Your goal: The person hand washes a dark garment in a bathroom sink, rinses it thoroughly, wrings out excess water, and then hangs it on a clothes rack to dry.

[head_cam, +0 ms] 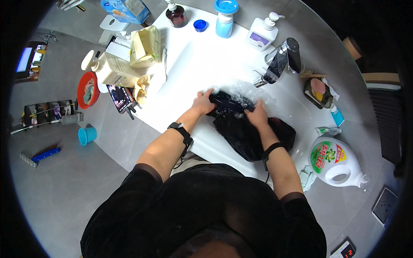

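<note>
A wet black garment (245, 132) lies bunched in the front of a white washbasin (190, 74), partly over its front side. Foamy, splashing water covers the cloth's far edge, below a chrome faucet (274, 67). At that edge's left end, my left hand (204, 102) grips the cloth, its fingertips spread on the far side. My right hand (258, 114) holds the cloth farther right, near the faucet's spout; its fingers are partly hidden by foam and fabric. Both wrists wear black straps.
Pump bottles (263, 32), a blue-capped container (224, 22) and a blue cap (200, 25) stand along the back. At left are a tissue pack (146, 46), a large pump bottle (116, 69) and a phone (120, 96). A detergent bottle (335, 161) and soap dish (317, 93) are at right.
</note>
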Motion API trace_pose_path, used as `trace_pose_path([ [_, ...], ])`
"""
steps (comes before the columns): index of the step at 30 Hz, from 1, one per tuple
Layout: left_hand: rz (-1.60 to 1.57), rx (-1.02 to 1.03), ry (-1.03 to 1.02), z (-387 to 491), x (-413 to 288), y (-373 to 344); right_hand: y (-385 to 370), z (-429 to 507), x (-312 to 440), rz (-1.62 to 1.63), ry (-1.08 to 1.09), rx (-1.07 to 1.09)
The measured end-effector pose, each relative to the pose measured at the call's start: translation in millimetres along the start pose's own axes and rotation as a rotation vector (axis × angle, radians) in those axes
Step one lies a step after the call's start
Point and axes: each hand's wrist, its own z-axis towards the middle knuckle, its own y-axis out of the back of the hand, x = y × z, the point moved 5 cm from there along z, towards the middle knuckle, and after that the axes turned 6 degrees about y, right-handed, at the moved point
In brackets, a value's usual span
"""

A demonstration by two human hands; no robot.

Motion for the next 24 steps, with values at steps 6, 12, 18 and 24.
trace_pose_path([
  [6,0.339,-0.051,-0.081,5.1,-10.5,-14.2,-14.6,-7.1,57.3,-0.171,0.351,0.207],
  [12,-1.489,0.554,0.111,-17.3,-50.5,-9.7,40.5,-35.1,145.5,0.364,0.534,-0.076],
  [18,-1.735,0.691,-0.156,-44.0,-73.0,2.8,74.4,-113.6,203.4,0.385,0.688,-0.145],
  [24,-1.776,0.738,-0.393,-21.7,-45.5,-15.0,60.8,-47.2,201.3,0.409,0.429,-0.177],
])
